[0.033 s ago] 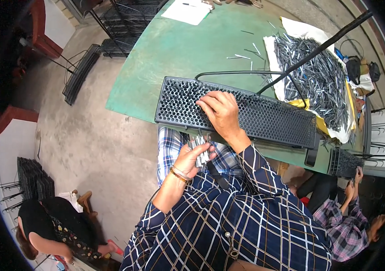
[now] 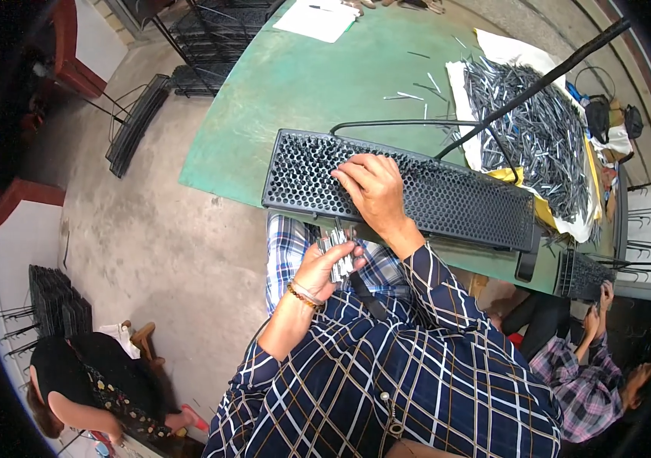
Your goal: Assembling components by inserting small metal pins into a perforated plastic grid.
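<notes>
My left hand (image 2: 324,266) is closed round a bundle of short, thin, silvery-grey sticks (image 2: 338,256), held over my lap just below the rack's near edge. A long black rack (image 2: 467,200) full of small round holes lies along the table's near edge. Dark pieces stand up in the holes of its left part, while the right part shows bare holes. Over the middle of the rack is my right hand (image 2: 375,191), thumb and fingers drawn together in a pinch close to its surface. Whatever sits between those fingertips is hidden.
A heap of dark thin sticks (image 2: 528,130) lies on white and yellow sacking at the right. Black rods (image 2: 547,80) rise from the rack. The green table (image 2: 264,99) bears a few loose sticks and white paper (image 2: 316,19). Two people sit nearby, lower left and lower right.
</notes>
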Tool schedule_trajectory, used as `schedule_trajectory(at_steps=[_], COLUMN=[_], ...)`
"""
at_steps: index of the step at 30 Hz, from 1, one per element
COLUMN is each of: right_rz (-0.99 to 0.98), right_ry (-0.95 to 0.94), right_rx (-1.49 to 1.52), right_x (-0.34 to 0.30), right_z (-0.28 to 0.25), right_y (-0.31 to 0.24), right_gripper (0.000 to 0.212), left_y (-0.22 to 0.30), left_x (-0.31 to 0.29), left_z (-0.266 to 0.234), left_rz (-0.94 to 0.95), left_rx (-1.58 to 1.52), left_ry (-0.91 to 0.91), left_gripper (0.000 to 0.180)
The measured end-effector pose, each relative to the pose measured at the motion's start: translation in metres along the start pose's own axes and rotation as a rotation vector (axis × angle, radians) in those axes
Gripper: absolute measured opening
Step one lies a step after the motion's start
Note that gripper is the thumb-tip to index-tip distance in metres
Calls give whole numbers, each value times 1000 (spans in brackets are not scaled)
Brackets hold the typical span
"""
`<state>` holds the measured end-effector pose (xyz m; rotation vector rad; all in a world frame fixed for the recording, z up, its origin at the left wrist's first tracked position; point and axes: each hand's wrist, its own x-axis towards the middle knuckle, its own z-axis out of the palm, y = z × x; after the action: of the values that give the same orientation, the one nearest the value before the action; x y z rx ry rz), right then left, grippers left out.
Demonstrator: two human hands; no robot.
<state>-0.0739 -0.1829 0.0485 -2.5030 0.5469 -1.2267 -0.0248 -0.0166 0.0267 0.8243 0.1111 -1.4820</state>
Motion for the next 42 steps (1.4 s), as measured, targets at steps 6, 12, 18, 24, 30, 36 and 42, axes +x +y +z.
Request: schedule_trajectory(at_steps=[6, 12, 18, 24, 30, 36, 42], right_rz=[-1, 261, 404, 677, 735, 853, 924], right_ry=[-108, -120, -137, -486, -418, -424, -433], right_rx=[-36, 209, 310, 712, 622, 629, 650], right_x=[-1, -9, -7, -37, -47, -62, -76], right_z=[-4, -22, -40, -41, -47, -57, -64], right_y=[-4, -7, -14, -23, -27, -35, -43], right_gripper=[13, 12, 13, 21, 21, 25, 28], left_y=[1, 5, 7, 3, -1, -11, -19], left_x=[-1, -3, -3, -5, -7, -13, -19], left_z=[1, 4, 7, 7, 8, 7, -5], left_rz=[-2, 67, 101, 130, 115, 10, -12], left_rx=[-10, 3, 29, 95, 146, 188, 221], left_ry=[12, 26, -3, -40, -28, -80, -135], left_gripper=[16, 15, 13, 19, 20, 22, 23])
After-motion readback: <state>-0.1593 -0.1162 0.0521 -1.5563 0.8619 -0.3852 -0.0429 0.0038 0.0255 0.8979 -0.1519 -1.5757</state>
